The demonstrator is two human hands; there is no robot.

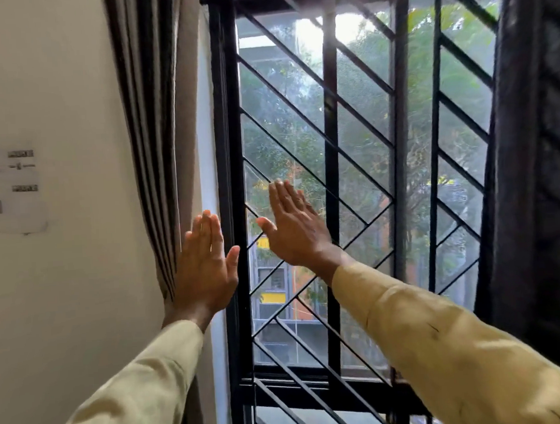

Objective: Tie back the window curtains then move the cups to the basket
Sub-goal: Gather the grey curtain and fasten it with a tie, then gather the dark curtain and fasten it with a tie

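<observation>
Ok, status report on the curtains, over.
Left hand open, flat beside the left curtain. Right hand open, raised before the window grille. Curtain gathered, not tied. Nothing in the way.

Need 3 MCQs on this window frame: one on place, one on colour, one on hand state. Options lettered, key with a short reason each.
1. Where does the gathered beige pleated curtain hang?
A. left of the black metal window grille
B. right of it
C. across its middle

2. What colour are the long sleeves?
A. dark blue
B. pale yellow-tan
C. red

3. What state are the left hand and right hand in?
A. both clenched on fabric
B. one holds a cup
C. both open and flat, holding nothing

Key: 1 A, the curtain sits between the wall and the grille's left edge. 2 B, both forearms show that cloth. 3 C, fingers are straight and together, with nothing held.
</observation>
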